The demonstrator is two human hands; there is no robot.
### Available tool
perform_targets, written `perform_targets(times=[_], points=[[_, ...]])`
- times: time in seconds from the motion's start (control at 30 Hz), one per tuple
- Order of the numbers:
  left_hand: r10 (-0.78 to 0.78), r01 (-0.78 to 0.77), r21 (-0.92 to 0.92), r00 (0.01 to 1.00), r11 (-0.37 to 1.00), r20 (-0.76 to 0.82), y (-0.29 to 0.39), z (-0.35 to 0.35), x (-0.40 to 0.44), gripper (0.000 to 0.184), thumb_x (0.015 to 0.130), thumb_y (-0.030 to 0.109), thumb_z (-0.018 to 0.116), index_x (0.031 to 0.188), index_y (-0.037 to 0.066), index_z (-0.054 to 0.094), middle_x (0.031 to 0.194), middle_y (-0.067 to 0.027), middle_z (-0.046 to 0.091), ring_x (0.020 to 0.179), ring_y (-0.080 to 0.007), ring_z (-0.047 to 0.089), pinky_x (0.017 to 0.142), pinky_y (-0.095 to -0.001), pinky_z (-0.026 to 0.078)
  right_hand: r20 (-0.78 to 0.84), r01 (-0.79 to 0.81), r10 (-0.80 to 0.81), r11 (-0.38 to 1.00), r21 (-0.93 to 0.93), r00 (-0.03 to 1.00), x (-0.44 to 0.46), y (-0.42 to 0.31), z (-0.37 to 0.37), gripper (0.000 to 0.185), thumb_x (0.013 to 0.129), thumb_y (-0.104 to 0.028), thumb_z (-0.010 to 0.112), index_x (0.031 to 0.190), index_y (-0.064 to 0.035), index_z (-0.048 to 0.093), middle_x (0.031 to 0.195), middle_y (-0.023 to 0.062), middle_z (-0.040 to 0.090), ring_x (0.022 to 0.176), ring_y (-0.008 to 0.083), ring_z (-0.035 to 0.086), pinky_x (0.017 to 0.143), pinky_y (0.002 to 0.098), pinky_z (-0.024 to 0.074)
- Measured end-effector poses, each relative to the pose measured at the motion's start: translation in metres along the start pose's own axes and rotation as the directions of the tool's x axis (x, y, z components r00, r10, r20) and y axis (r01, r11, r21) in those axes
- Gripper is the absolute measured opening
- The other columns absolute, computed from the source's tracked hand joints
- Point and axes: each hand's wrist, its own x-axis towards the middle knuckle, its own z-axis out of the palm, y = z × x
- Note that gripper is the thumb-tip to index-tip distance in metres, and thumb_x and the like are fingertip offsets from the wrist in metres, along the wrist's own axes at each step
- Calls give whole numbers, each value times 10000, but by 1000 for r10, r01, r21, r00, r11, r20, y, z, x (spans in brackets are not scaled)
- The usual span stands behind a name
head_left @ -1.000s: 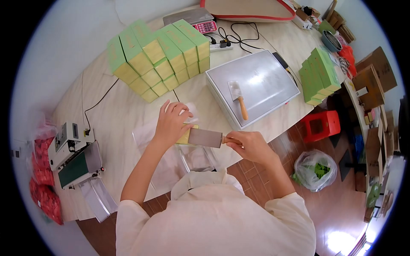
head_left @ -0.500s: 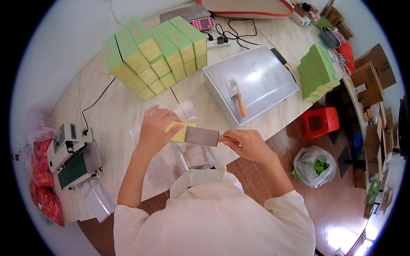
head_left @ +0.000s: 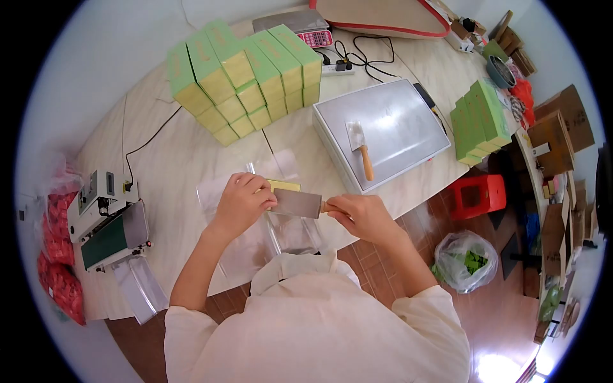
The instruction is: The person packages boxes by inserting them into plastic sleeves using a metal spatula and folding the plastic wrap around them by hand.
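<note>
My right hand (head_left: 364, 216) grips the short wooden handle of a scraper with a wide, flat metal blade (head_left: 297, 203). Under and behind that blade a yellow box (head_left: 284, 186) shows as a strip, mostly hidden. My left hand (head_left: 241, 199) has its fingers curled over the left end of the box, close to the blade's far edge. Clear plastic film (head_left: 287, 167) lies spread on the table around and below both hands.
A metal-topped plate (head_left: 383, 127) carrying a second scraper (head_left: 365, 159) stands right of centre. Green-and-yellow boxes (head_left: 239, 76) are stacked at the back, with more boxes (head_left: 482, 121) at right. A machine with a green belt (head_left: 105, 246) sits left. A red stool (head_left: 477, 195) is on the floor.
My left hand's fingers have closed in from a looser, spread pose and come down onto the box. The scraper and box have stayed nearly in place; the view has shifted slightly.
</note>
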Motion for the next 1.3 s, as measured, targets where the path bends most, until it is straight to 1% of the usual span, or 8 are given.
perform_targets(times=[0.2,0.37,0.5,0.67,0.8,0.87,1.07,1.3], points=[[1,8,107,996,994,-87,-8,-5,16,113,764,150,724,804,105,628,866,-14,583,878,-208,574,851,-388,447,1,33,-33,999,-20,999,-5,-5,2,112,853,-141,679,936,-97,620,754,54,637,666,264,628,549,375,475],[-131,132,-59,991,989,26,-8,-6,3,171,769,186,738,875,101,633,956,-41,612,931,-275,562,871,-410,418,-53,-12,10,999,-37,999,-7,-3,2,143,839,-140,700,953,-80,639,803,60,668,688,264,641,577,363,493],[-53,61,-72,994,996,98,-10,-20,-18,208,742,211,760,880,108,643,995,-25,619,992,-265,558,918,-432,404,-25,-32,31,999,-37,999,-6,0,1,152,834,-124,702,967,-77,644,829,65,679,699,268,646,586,360,499],[0,-28,208,991,978,132,-37,-36,-39,177,700,185,776,818,138,652,1061,10,611,1159,-234,502,1069,-490,337,-16,-30,30,999,36,999,-1,-2,-1,138,833,-103,702,955,-66,649,840,64,685,696,269,646,597,349,502],[12,-32,227,996,973,93,-42,-51,-29,161,699,176,773,798,144,650,1107,11,599,1179,-243,494,1092,-500,323,2,-49,49,998,37,999,-1,-1,0,123,838,-99,700,947,-62,656,845,67,688,696,269,646,602,344,501],[31,-23,255,999,967,-28,-41,-53,-22,175,697,180,775,808,143,645,1128,12,591,1178,-240,492,1082,-499,335,-1,-65,65,997,30,998,-1,-2,0,121,840,-101,700,948,-64,659,847,66,688,696,269,646,601,345,500],[62,-63,17,996,998,64,1,-12,-5,215,698,192,791,851,142,650,1061,14,591,1093,-237,506,1061,-471,359,-52,-25,27,999,39,998,-5,-5,-4,127,841,-88,697,961,-60,665,846,69,690,686,266,645,601,335,502],[65,-68,30,995,997,77,-11,0,-2,186,728,176,780,825,108,637,970,10,589,1037,-240,511,974,-444,390,-84,-198,204,977,72,975,-34,-11,-43,158,834,-118,720,962,-40,669,824,91,691,668,263,665,575,323,512]])
